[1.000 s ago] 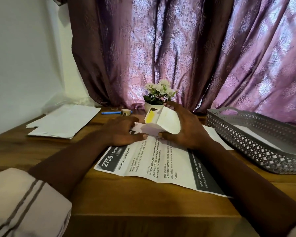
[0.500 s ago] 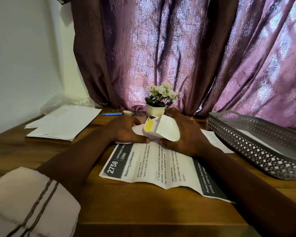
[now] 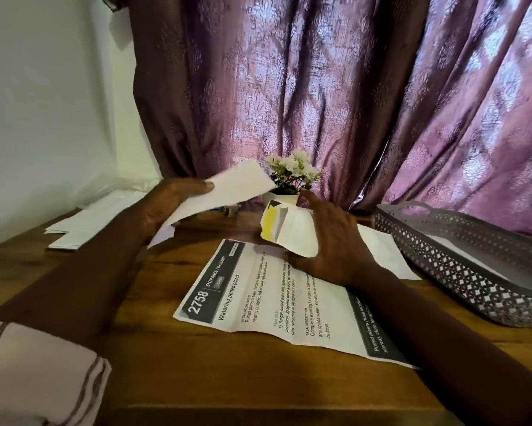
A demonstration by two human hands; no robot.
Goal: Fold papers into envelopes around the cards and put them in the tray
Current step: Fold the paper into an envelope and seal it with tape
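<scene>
My left hand (image 3: 169,207) holds a blank white sheet of paper (image 3: 227,192) lifted off the table, tilted up toward the curtain. My right hand (image 3: 329,238) grips a folded white paper envelope (image 3: 295,238) with a yellow and black card (image 3: 272,218) showing at its open end, just above the table. The grey perforated tray (image 3: 461,265) stands at the right with white paper lying inside it.
A printed sheet headed 2758 (image 3: 274,302) lies flat on the wooden table under my hands. A stack of white papers (image 3: 86,222) lies at the left. A small white pot of flowers (image 3: 289,176) stands by the purple curtain. Another white sheet (image 3: 384,253) lies beside the tray.
My left hand has lifted a white sheet up and to the left, away from the envelope. My right hand stays on the envelope with the card.
</scene>
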